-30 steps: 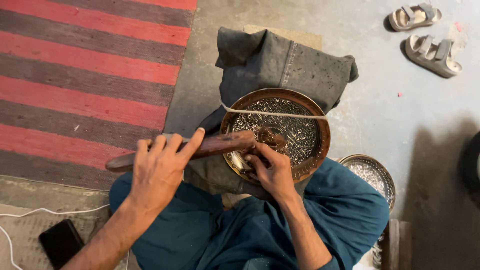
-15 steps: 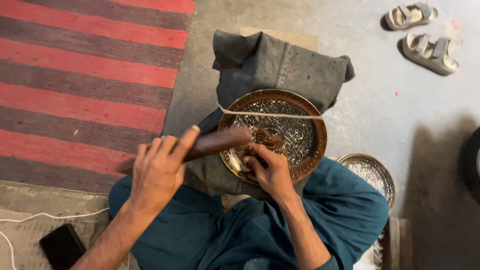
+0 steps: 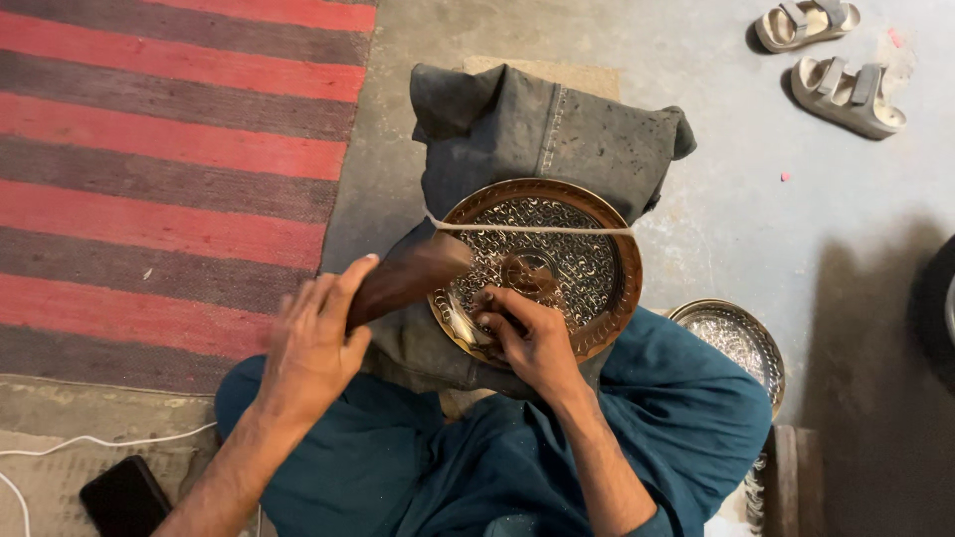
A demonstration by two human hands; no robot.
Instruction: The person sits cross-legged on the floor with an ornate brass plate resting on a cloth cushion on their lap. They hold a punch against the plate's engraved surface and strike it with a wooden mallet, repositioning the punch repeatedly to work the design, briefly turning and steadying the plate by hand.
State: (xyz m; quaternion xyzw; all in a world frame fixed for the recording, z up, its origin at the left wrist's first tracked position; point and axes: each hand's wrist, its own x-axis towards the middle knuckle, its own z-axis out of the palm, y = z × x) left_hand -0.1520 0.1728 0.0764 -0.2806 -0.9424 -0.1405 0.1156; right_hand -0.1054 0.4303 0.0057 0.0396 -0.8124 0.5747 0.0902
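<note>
Gripping wooden mallet (image 3: 406,280) w/ left hand (image 3: 316,348).
Right hand (image 3: 532,338) fingers pinched on sth small, pressing engraved brass tray (image 3: 597,234).

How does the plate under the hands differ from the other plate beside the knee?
The large plate is propped on a grey cushion with a string across it; the small plate lies flat on the floor, untied. The right hand touches the large plate; nothing touches the small plate. Both are round, patterned metal.
</note>
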